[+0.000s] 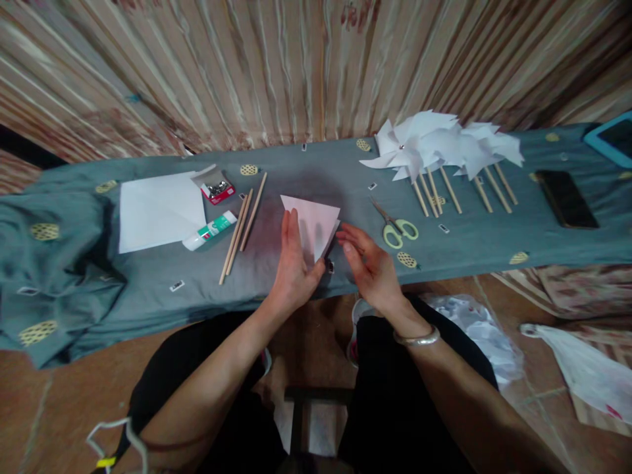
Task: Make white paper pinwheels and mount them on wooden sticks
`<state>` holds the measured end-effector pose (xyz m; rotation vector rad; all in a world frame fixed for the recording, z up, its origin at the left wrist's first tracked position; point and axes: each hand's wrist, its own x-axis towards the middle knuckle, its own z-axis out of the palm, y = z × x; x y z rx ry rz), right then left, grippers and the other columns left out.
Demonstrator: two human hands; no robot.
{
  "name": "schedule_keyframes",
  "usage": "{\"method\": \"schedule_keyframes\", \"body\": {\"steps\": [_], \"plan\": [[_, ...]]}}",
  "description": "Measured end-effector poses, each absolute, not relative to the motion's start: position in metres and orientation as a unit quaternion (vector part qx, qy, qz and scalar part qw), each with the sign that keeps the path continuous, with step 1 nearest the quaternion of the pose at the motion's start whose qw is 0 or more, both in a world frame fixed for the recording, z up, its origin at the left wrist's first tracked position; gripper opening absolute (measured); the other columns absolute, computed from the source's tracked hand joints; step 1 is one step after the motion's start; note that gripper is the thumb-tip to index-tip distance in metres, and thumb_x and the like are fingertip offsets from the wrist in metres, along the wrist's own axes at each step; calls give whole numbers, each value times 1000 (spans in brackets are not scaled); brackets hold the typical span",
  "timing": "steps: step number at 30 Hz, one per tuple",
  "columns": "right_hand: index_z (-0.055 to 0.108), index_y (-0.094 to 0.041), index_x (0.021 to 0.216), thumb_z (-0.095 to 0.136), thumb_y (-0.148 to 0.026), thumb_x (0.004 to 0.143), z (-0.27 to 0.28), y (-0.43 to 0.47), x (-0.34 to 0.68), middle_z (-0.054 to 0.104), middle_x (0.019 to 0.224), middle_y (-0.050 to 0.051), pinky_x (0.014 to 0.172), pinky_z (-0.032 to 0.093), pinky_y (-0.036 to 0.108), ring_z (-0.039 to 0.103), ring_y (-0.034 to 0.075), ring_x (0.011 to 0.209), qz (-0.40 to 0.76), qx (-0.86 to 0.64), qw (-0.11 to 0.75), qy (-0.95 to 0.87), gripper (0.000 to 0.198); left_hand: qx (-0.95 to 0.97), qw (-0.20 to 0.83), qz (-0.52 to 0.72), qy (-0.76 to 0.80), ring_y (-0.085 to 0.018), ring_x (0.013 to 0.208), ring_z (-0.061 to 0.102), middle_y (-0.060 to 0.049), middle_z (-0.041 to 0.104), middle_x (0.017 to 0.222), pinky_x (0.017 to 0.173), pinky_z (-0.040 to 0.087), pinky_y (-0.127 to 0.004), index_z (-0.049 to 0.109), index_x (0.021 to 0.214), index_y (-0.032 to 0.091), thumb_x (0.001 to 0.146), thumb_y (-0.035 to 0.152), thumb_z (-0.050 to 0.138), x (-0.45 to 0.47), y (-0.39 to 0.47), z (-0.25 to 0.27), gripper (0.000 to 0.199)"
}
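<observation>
A folded white paper triangle (316, 217) is held in my left hand (292, 266) just above the cloth, the fingers over its left side and the thumb at its lower corner. My right hand (370, 263) is beside the paper's right edge, its fingers loosely stretched and apart, holding nothing; whether the fingertips touch the paper I cannot tell. Green-handled scissors (394, 232) lie to the right, blades pointing up and left. Wooden sticks (253, 214) lie to the left, near a glue stick (210, 230). Farther left is a stack of white paper sheets (153, 210).
A small red-and-white box of metal pins (216, 187) stands behind the glue stick. Several white paper pinwheels (439, 141) on sticks lie at the back right, with a black phone (566, 199) beyond. A patterned grey-green cloth (469, 247) covers the table. Plastic bags (486, 336) lie on the floor.
</observation>
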<state>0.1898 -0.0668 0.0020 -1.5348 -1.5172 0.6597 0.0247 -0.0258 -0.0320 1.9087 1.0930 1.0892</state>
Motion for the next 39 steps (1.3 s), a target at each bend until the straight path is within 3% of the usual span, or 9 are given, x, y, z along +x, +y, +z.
{"method": "schedule_keyframes", "body": {"steps": [6,9,15,20,24,28,32,35,39], "plan": [[60,-16,127,43,-18,94,1,-65,181,54,145,15,110,40,48,47,28,136,48,-602,282,-745,37,600,502,480,397,-26,150,28,2,11,168,122,30,-46,9,155,43,92,34,55,23,-24,-32,79],[57,-15,130,48,-20,94,1,-66,177,51,148,16,110,37,48,43,29,139,-5,-591,230,-773,38,578,530,476,397,-25,150,27,6,6,168,122,29,-46,9,154,46,93,29,49,15,-22,-35,75],[67,-15,112,50,-15,95,1,-64,170,67,129,13,110,32,46,54,25,125,-118,-542,220,-802,24,595,535,449,398,-28,146,36,-5,15,167,117,35,-50,14,155,38,91,26,52,0,-24,-36,75],[70,-16,104,46,-12,97,2,-63,167,72,121,11,107,36,44,58,22,118,-127,-496,243,-824,26,683,409,416,439,-29,142,42,-12,38,158,115,39,-50,28,153,29,84,21,63,-4,-24,-20,78],[71,-12,104,46,-12,96,2,-64,166,72,120,13,104,41,41,60,24,115,-116,-490,236,-831,26,704,361,399,463,-27,121,60,-16,51,146,100,53,-46,26,153,25,79,30,72,-6,-14,-18,87],[69,-9,111,46,-11,95,-2,-64,162,68,124,18,101,45,43,60,26,115,-68,-511,220,-828,28,718,336,389,470,-26,112,63,-14,59,135,90,57,-41,29,151,24,75,31,76,-4,-6,-22,90],[64,-8,123,43,-9,95,-3,-63,160,64,132,20,102,46,46,57,28,121,-37,-505,220,-834,35,689,367,411,471,-22,105,66,-13,60,132,83,58,-35,31,148,23,81,19,60,-3,-1,-20,73],[61,-6,127,43,-7,93,-2,-63,162,62,134,20,105,45,47,55,29,124,-46,-503,212,-837,38,640,401,459,468,-22,103,66,-10,64,122,91,55,-38,41,139,19,75,14,56,-3,2,-18,66],[60,-6,127,46,-7,90,-3,-65,167,60,137,20,107,44,49,54,31,125,-26,-499,200,-843,40,559,478,491,467,-24,106,65,-9,63,119,98,53,-42,33,142,20,67,17,62,-4,-1,-21,80]]}}
